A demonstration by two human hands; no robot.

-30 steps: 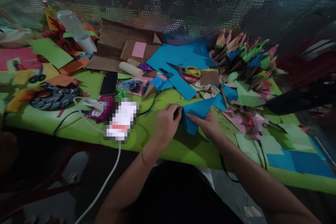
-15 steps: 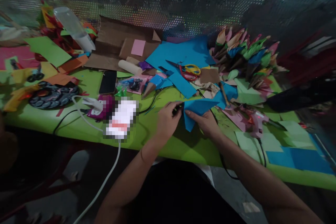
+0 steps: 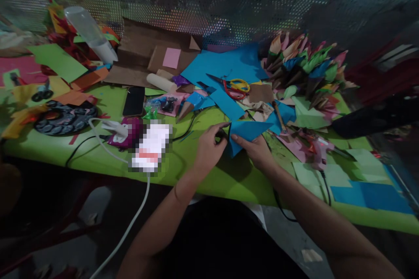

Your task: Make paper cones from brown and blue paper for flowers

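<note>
A folded piece of blue paper [image 3: 250,129] is held between my two hands above the green tabletop. My left hand [image 3: 211,148] has thumb and forefinger bent into a ring, their tips at the paper's left edge. Pressed on the lower side of the paper is the thumb of my right hand [image 3: 260,152], its other fingers behind the sheet. The paper narrows to a point at the upper right. Beyond it lie blue paper scraps [image 3: 227,103] and scissors with yellow and red handles [image 3: 238,89].
A pink glue gun [image 3: 321,150] lies right of my hands near pale green sheets [image 3: 337,175]. Paper flowers in brown cones [image 3: 307,67] are bunched at the back right. To the left are a lit phone [image 3: 152,146], a purple power adapter [image 3: 126,133] and a dark phone [image 3: 134,101].
The blue paper has been folded or rolled further; its lower flap hangs less far down. My left fingers have shifted up slightly along its left edge. My right hand keeps its grip.
</note>
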